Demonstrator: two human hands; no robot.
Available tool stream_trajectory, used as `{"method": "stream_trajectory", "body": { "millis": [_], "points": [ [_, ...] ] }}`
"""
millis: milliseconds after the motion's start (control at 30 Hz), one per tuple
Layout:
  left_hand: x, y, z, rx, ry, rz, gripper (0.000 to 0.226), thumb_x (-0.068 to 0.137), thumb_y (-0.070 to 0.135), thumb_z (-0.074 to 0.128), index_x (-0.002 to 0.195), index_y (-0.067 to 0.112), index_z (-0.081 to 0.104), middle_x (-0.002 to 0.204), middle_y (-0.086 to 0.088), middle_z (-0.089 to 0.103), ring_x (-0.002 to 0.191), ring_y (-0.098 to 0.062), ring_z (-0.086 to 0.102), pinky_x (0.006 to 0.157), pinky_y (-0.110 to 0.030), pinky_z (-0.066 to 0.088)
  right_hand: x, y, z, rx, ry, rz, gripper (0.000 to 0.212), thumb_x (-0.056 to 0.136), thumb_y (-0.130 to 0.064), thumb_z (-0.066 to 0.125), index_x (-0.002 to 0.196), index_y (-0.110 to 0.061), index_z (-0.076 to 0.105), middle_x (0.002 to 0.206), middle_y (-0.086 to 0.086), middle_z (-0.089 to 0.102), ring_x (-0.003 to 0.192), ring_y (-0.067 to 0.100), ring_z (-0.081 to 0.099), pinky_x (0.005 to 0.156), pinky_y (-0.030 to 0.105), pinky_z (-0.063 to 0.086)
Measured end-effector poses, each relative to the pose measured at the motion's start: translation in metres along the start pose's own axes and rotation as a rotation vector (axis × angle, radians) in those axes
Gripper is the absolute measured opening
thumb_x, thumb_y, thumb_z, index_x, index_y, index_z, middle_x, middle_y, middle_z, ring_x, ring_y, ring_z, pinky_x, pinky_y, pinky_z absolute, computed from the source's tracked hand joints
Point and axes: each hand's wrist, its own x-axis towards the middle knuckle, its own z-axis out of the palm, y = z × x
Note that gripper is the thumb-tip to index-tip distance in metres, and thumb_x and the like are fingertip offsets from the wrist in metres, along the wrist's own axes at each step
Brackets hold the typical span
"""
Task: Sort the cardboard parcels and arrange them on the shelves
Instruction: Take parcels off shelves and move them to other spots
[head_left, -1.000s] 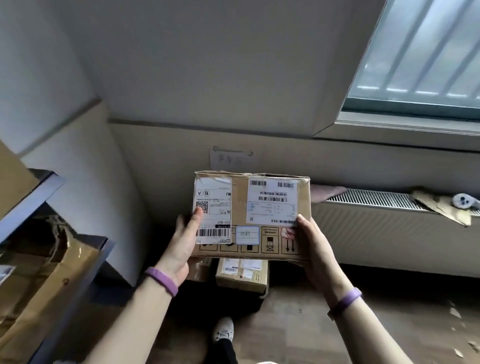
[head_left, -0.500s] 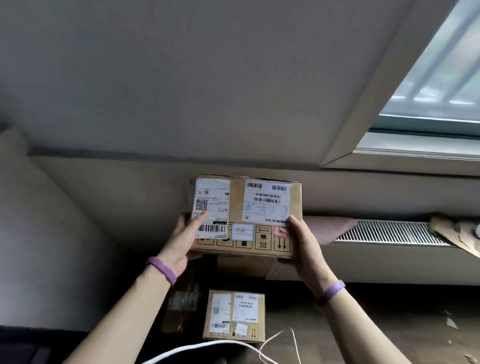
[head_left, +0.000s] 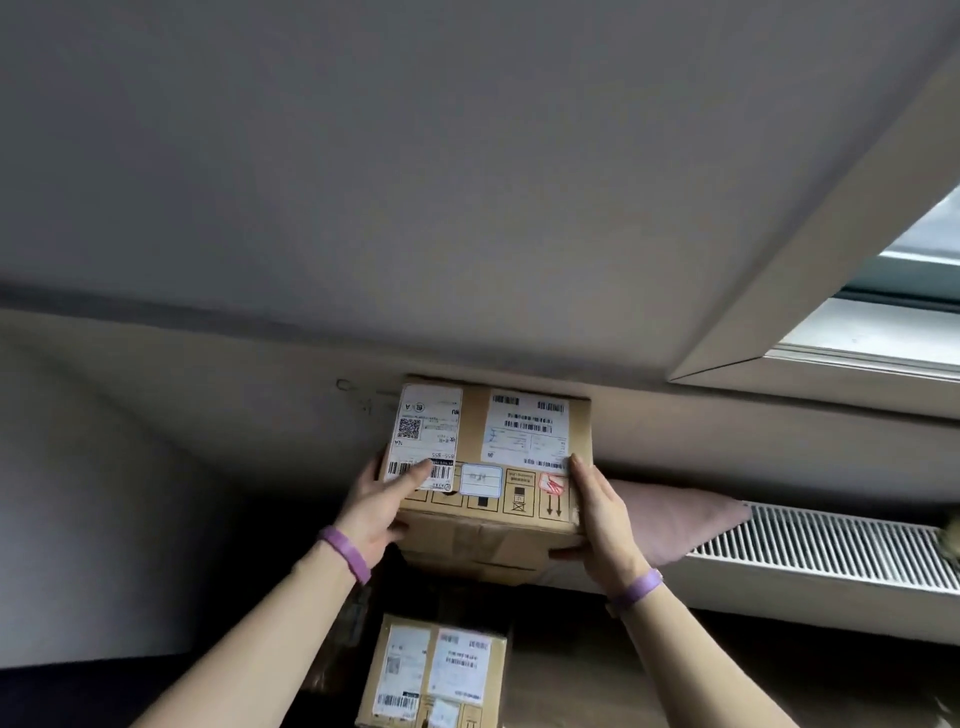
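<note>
Holding one cardboard parcel (head_left: 485, 467) up off the floor (head_left: 675, 675), in front of the low wall (head_left: 208, 415) under the sloped ceiling (head_left: 415, 182), gripped from both sides. Left hand (head_left: 382, 506) wrapped round the left edge, thumb stretched flat across the barcode of the left white label (head_left: 426, 436). Right hand (head_left: 602, 512) clamped on the lower right corner, thumb up along the edge, fingers curled underneath. Both closed tight on the same box, nothing else in either. Purple wristbands (head_left: 345, 553) on both wrists. On the face turned toward the camera: a wider white label (head_left: 527, 431) to the right of the first, a small blue-framed sticker (head_left: 480, 479) below and between the two, a red sticker (head_left: 551, 483) further right, plus a row of printed handling symbols with arrows pointing down. More brown cardboard (head_left: 472, 566) right under the held box, touching or close to it; can't tell, same box or a separate one. Second labelled parcel (head_left: 436, 675) lower down on the floor, well apart from both hands, lying flat with labels up. Off to the right, a white radiator (head_left: 831, 545) along the wall, with something pinkish (head_left: 675, 525) lying at its left end just behind the right hand. Corner of a window (head_left: 909, 322) top right.
</note>
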Motion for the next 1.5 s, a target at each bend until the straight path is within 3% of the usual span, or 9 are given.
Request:
{"method": "stream_trajectory", "body": {
  "millis": [100,167,300,367,467,567,767,1100,1500],
  "points": [
    [0.006,-0.001,0.013,0.013,0.071,-0.002,0.071,0.073,0.031,0.08,0.133,0.024,0.044,0.114,0.005,0.064,0.121,-0.025,0.05,0.097,-0.06,0.041,0.012,0.003,-0.005,0.035,-0.036,-0.048,0.025,0.095,-0.042,0.053,0.11,-0.029,0.068,0.108,0.0,0.074,0.099,0.019,0.069,0.084,0.041,0.052],
    [0.006,-0.003,0.014,0.03,0.091,0.008,0.05,0.074,0.029,0.078,0.118,0.027,0.054,0.104,0.007,0.067,0.112,-0.023,0.056,0.092,-0.057,0.045,0.015,0.006,-0.007,0.045,-0.048,-0.073,0.026,0.095,-0.042,0.053,0.11,-0.025,0.067,0.107,0.0,0.074,0.099,0.018,0.07,0.083,0.039,0.053],
    [0.0,-0.007,0.017,0.117,0.243,0.042,0.113,0.037,0.059,0.088,0.135,0.021,0.047,0.121,-0.003,0.065,0.115,-0.029,0.058,0.09,-0.062,0.046,0.018,0.003,-0.013,-0.108,-0.07,-0.085,0.028,0.093,-0.049,0.053,0.109,-0.03,0.065,0.102,-0.009,0.075,0.089,0.005,0.07,0.072,0.031,0.052],
    [-0.005,-0.006,0.019,0.251,0.324,0.073,0.125,0.031,0.07,0.082,0.139,0.02,0.042,0.129,-0.003,0.06,0.119,-0.029,0.054,0.095,-0.057,0.046,0.021,-0.002,-0.018,-0.259,-0.03,-0.148,0.035,0.09,-0.049,0.058,0.117,-0.026,0.062,0.114,-0.008,0.071,0.099,0.004,0.067,0.086,0.032,0.052],
    [-0.025,0.006,0.029,0.428,0.431,0.175,0.1,0.06,0.059,0.079,0.142,0.018,0.039,0.142,-0.004,0.049,0.128,-0.025,0.048,0.106,-0.043,0.039,0.014,-0.02,-0.019,-0.557,0.138,-0.365,0.066,0.089,-0.036,0.065,0.142,-0.006,0.04,0.145,0.011,0.048,0.134,0.022,0.043,0.11,0.032,0.031],
    [-0.046,0.014,0.032,0.348,0.447,0.299,0.067,0.082,0.045,0.068,0.139,0.018,0.044,0.144,0.0,0.045,0.133,-0.02,0.043,0.109,-0.035,0.035,-0.006,-0.043,-0.005,-0.577,0.129,-0.62,0.057,0.093,-0.022,0.06,0.142,-0.003,0.039,0.144,0.013,0.045,0.137,0.025,0.037,0.115,0.032,0.027],
    [-0.122,0.015,0.015,0.226,0.442,0.353,0.043,0.094,0.024,0.057,0.134,0.011,0.051,0.135,-0.002,0.053,0.123,-0.009,0.049,0.099,-0.02,0.034,-0.061,-0.052,0.056,-0.546,-0.204,-0.726,0.042,0.096,-0.017,0.055,0.137,-0.013,0.047,0.14,0.0,0.049,0.131,0.01,0.04,0.106,0.017,0.025],
    [-0.3,-0.019,-0.083,-0.029,0.766,0.421,0.035,0.095,0.022,0.055,0.13,0.015,0.055,0.12,0.006,0.059,0.102,0.001,0.054,0.095,-0.022,0.038,-0.211,0.013,0.168,-0.603,-0.847,-0.695,0.041,0.095,-0.029,0.056,0.136,-0.023,0.051,0.137,-0.011,0.054,0.126,0.007,0.051,0.108,0.028,0.039],
    [-0.634,-0.221,-0.184,-0.34,1.3,0.554,0.03,0.093,0.024,0.057,0.123,0.022,0.06,0.121,0.005,0.063,0.114,-0.01,0.057,0.096,-0.027,0.043,-0.546,0.196,0.196,-0.65,-1.57,-0.715,0.035,0.096,-0.024,0.057,0.13,-0.022,0.055,0.128,-0.009,0.059,0.121,0.011,0.056,0.104,0.029,0.043]
  ]
}}
